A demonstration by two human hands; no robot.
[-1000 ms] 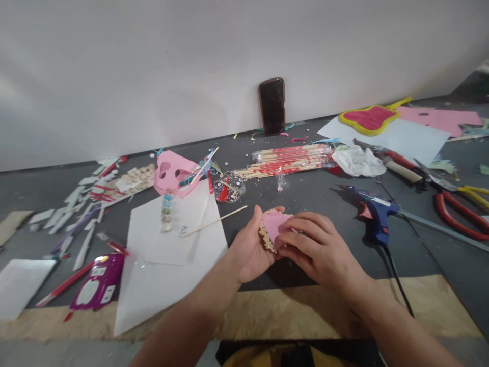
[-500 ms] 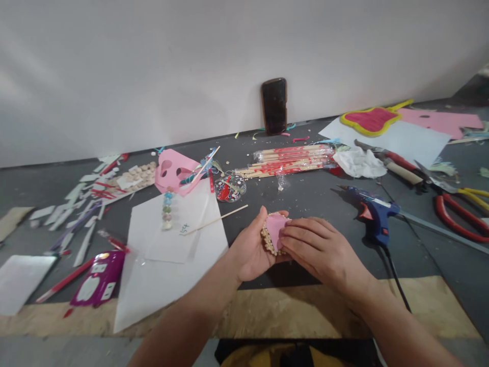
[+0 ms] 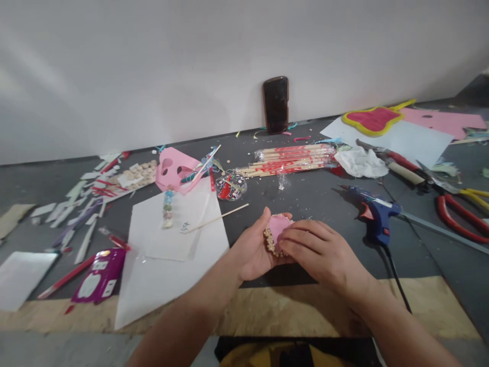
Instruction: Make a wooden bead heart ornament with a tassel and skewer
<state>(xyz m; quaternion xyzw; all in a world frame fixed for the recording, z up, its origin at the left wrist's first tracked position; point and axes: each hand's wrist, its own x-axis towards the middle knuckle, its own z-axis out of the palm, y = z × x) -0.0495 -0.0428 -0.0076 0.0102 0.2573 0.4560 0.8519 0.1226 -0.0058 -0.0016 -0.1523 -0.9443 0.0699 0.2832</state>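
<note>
The left hand grips a pink piece with a beaded edge, above the dark surface; the right hand's fingers bend over its face, though whether they pinch it cannot be told. On the white slip, handwriting seems to read "154". The purple packet's print and the blue glue gun's label are illegible.
</note>
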